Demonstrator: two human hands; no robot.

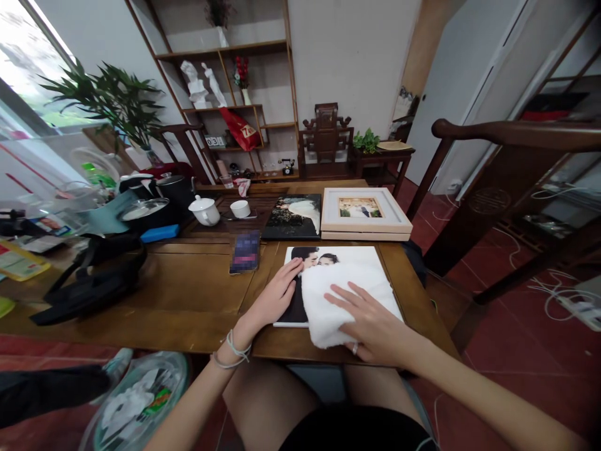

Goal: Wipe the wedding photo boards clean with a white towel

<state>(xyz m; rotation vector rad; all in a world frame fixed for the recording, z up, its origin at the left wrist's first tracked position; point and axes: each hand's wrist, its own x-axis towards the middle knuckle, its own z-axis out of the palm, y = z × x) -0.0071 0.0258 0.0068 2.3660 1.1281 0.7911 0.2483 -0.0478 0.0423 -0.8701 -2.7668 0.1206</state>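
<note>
A large photo print [361,260] of a couple lies flat at the near edge of the wooden table [188,294]. A white cloth [323,297] is spread over its middle. My right hand [370,319] lies flat on the cloth, fingers stretched out, a ring on one finger. My left hand [277,294] rests with its fingers spread on the left edge of the print, beside the cloth. A bracelet circles my left wrist.
Behind the print lie a dark photo panel [293,216] and a light framed photo [364,213]. A phone [245,252] lies left of them. A white teapot [205,211], cup [240,208], pots and a black bag [89,282] crowd the left. A wooden chair [511,163] stands at right.
</note>
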